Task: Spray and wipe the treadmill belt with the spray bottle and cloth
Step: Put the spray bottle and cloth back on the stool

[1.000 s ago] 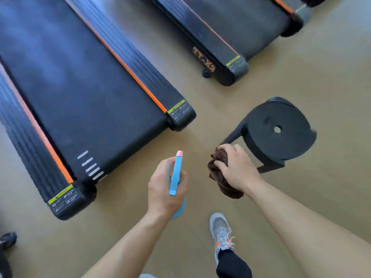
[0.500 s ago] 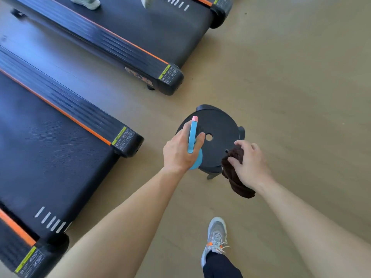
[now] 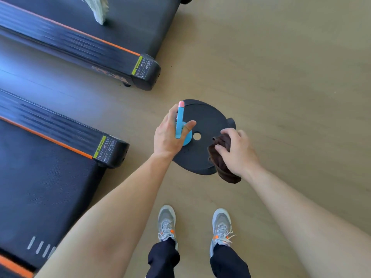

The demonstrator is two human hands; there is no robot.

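My left hand (image 3: 167,135) grips a blue spray bottle (image 3: 180,122) with a pink nozzle tip, held over the left side of a black round stool (image 3: 206,121). The bottle's round body shows just under my thumb, close to the stool's top. My right hand (image 3: 237,152) clutches a bunched dark brown cloth (image 3: 221,157) at the stool's right edge; part of the cloth hangs below my hand. The treadmill belt (image 3: 46,189), black with orange side stripes, lies to my left.
A second treadmill (image 3: 112,47) runs across the top left, with another person's pale shoe (image 3: 98,9) on its belt. Tan wooden floor (image 3: 281,77) spreads to the right. My two grey sneakers (image 3: 167,223) stand just behind the stool.
The view swung right, away from the treadmill. Both hands moved from beside the treadmill's end to over the stool, still gripping the bottle and cloth. My second foot came up alongside.
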